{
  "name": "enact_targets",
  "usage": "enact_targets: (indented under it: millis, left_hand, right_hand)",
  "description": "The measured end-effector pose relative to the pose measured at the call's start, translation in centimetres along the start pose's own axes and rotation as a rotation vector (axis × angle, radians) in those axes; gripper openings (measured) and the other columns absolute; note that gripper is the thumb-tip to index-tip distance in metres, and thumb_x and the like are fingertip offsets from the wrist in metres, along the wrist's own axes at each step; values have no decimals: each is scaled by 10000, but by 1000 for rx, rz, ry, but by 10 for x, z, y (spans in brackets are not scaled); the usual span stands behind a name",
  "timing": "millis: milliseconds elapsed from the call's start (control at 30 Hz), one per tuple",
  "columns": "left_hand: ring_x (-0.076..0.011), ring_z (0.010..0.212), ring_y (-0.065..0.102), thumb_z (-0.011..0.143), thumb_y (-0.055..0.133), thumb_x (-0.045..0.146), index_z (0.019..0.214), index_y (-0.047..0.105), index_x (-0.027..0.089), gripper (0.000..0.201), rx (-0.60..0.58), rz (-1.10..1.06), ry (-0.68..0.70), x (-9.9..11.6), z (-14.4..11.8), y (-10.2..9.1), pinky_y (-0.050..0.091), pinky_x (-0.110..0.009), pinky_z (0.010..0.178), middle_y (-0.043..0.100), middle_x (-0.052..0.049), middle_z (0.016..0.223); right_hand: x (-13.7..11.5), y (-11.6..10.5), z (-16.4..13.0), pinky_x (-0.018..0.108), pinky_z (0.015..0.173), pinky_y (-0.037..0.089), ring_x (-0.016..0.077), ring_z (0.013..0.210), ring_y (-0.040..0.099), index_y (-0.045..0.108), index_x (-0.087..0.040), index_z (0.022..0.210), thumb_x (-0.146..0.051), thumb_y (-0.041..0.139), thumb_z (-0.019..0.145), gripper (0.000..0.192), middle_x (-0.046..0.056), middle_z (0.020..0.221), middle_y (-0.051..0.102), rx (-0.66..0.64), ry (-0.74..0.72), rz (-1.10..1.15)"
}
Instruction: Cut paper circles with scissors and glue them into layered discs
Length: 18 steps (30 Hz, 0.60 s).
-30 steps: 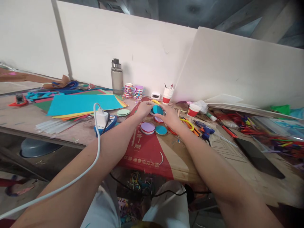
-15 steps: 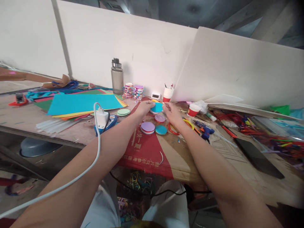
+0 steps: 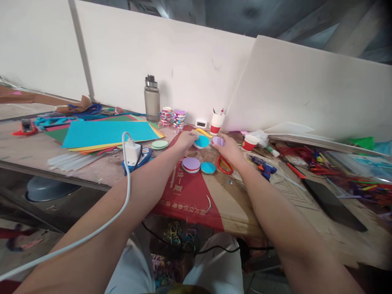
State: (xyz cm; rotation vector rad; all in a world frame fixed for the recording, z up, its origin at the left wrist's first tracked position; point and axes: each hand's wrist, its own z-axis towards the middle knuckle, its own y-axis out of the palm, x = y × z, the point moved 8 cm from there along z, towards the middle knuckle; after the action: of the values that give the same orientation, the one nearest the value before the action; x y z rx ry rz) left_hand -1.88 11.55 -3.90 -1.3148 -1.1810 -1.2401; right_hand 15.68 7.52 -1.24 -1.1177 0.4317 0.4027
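Note:
My left hand (image 3: 186, 141), fingers closed together, is at the left edge of a round white-sided piece with a blue top (image 3: 201, 142) and seems to grip it. In my right hand (image 3: 229, 148) a thin purple paper disc (image 3: 218, 141) is pinched, just right of the blue-topped piece. Closer to me lie a purple-topped round stack (image 3: 190, 164) and a blue disc (image 3: 208, 167). Red-handled scissors (image 3: 225, 164) rest below my right hand. Pale green discs (image 3: 159, 145) lie to the left.
A bottle (image 3: 152, 100), wrapped round stacks (image 3: 179, 119), a small clock (image 3: 201, 123) and paper cups (image 3: 216, 125) stand along the back. Colored sheets (image 3: 107, 134) and a white plug (image 3: 132, 151) are left. A blue glue gun (image 3: 266, 168) and black phone (image 3: 333, 204) lie right.
My right hand has left the blue-topped piece and moved slightly right and down. The purple disc, earlier on the table, is now in its fingers. My left hand stays at the blue-topped piece.

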Motion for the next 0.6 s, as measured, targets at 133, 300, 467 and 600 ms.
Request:
enact_targets:
  millis: [133,300,467,600]
  left_hand:
    - [-164,658,644,820,614,153,788,625,127,43,1,114,-9,-6,0,4,573,-337,684,641,-29,683]
    - [-149,596,630,827,568,144,852,666,129,102,-161,46,-96,-23,-2,24,580,-360,668,670,-43,694]
    - [-150,564,633,798,612,179,862,685,137,105,-239,39,-125,-25,-4,31,581,-356,661,687,-59,684]
    - [-179,560,648,752,637,151,799,697,139,77,-201,98,-91,-22,-6,27,571,-359,641,682,-67,651]
  right_hand:
    - [-4,-5,1,401,958,484,239,1095,624,531,-137,1297,-365,672,797,568,153,1262,630,42,-24,305]
    - [-23,21,-6,396,947,497,233,1102,619,571,-158,1241,-315,714,761,525,132,1266,625,-123,-206,268]
    - [-22,32,-9,374,921,510,215,1085,621,578,-177,1231,-305,719,767,502,112,1220,641,-203,-230,204]
    - [-22,30,-9,365,901,516,206,1056,632,567,-166,1251,-282,744,746,548,124,1240,628,-234,-206,186]
